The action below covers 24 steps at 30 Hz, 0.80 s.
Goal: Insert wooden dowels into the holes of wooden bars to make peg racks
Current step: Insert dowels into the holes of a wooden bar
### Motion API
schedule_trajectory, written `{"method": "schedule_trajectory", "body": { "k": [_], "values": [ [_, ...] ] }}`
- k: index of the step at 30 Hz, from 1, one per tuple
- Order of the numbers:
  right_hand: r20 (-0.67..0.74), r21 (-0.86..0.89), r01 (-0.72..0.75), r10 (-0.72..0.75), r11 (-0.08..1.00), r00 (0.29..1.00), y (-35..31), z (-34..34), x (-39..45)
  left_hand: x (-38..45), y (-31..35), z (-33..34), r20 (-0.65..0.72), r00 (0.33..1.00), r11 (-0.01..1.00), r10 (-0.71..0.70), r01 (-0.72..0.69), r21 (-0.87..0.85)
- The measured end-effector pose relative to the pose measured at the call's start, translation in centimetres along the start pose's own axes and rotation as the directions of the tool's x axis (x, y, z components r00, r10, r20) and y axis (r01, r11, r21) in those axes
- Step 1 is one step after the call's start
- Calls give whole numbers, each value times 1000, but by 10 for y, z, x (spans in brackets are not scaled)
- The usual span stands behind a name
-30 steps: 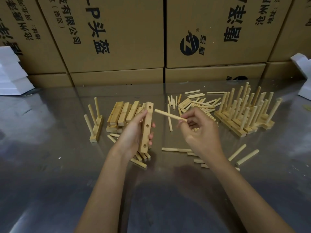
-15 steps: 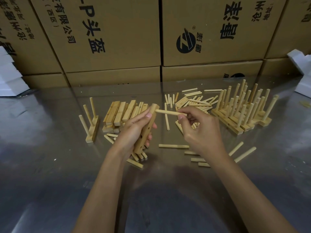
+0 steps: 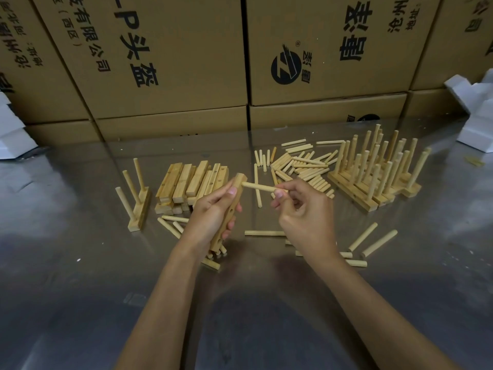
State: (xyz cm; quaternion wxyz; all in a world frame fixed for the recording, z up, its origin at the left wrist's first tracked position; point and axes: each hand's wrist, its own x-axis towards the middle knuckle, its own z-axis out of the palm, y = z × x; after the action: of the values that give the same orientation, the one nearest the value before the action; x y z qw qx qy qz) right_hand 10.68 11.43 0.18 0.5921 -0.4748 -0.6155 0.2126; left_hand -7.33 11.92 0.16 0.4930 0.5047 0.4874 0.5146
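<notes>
My left hand [image 3: 213,212] grips a wooden bar [image 3: 231,206] held nearly upright, its drilled holes facing right. My right hand [image 3: 304,212] pinches a wooden dowel [image 3: 258,187] that lies almost level. The dowel's left tip meets the bar near its top end, at the uppermost hole. A stack of bare bars [image 3: 190,182] lies just behind my left hand. A heap of loose dowels [image 3: 301,164] lies behind my right hand. One finished peg rack [image 3: 136,198] stands at the left and several finished racks [image 3: 378,166] are grouped at the right.
Everything sits on a shiny metal table [image 3: 80,263]. Cardboard boxes [image 3: 170,62] form a wall along the back. White foam pieces [image 3: 477,113] lie at the far right, and more white foam [image 3: 10,129] at the far left. Stray dowels [image 3: 373,241] lie scattered near my right wrist.
My right hand has carried the dowel leftwards until its tip reached the top of the bar. My left hand has tilted the bar's top end to the right.
</notes>
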Motion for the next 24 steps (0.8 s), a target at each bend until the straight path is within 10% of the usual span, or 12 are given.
{"method": "schedule_trajectory", "body": {
  "k": [13, 24],
  "values": [
    [241, -347, 139, -55, 927, 969, 10, -6, 5, -4, 12, 0, 1, 994, 976, 106, -104, 192],
    [273, -253, -2, 73, 967, 959, 7, 4, -2, -2, 10, -15, 63, 996, 972, 68, -80, 221]
  ]
}}
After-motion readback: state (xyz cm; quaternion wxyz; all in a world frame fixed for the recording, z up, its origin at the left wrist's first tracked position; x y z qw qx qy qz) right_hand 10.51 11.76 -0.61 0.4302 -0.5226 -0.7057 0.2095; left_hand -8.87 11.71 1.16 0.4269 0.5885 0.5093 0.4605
